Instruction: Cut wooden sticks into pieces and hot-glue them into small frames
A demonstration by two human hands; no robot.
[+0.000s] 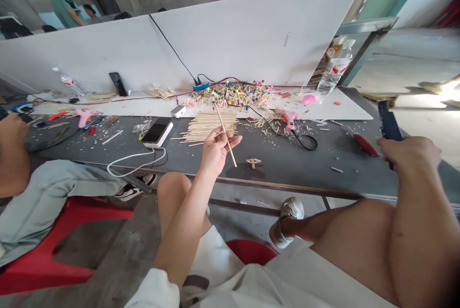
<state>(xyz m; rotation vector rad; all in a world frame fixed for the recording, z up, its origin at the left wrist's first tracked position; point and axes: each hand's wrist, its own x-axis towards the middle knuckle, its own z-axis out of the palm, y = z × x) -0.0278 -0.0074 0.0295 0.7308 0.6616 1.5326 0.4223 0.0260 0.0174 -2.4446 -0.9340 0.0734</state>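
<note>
Near the middle of the head view, my left hand (216,148) pinches a thin wooden stick (231,153), tilted, above the table's front part. Behind it lies a pile of similar wooden sticks (206,126). A small wooden piece made of joined sticks (253,162) rests on the table to the right of that hand. Far to the right, my right hand (411,152) is closed on a black flat tool (390,126), whose exact kind I cannot make out. Just left of this hand is a red-handled tool (365,145) on the table.
Pink glue guns (288,119) with cables, a white power bank with a phone (157,132) and a heap of short sticks with coloured balls (237,95) occupy the grey table (309,169). Bottles (336,66) stand behind. Another person's hand (13,128) is at far left.
</note>
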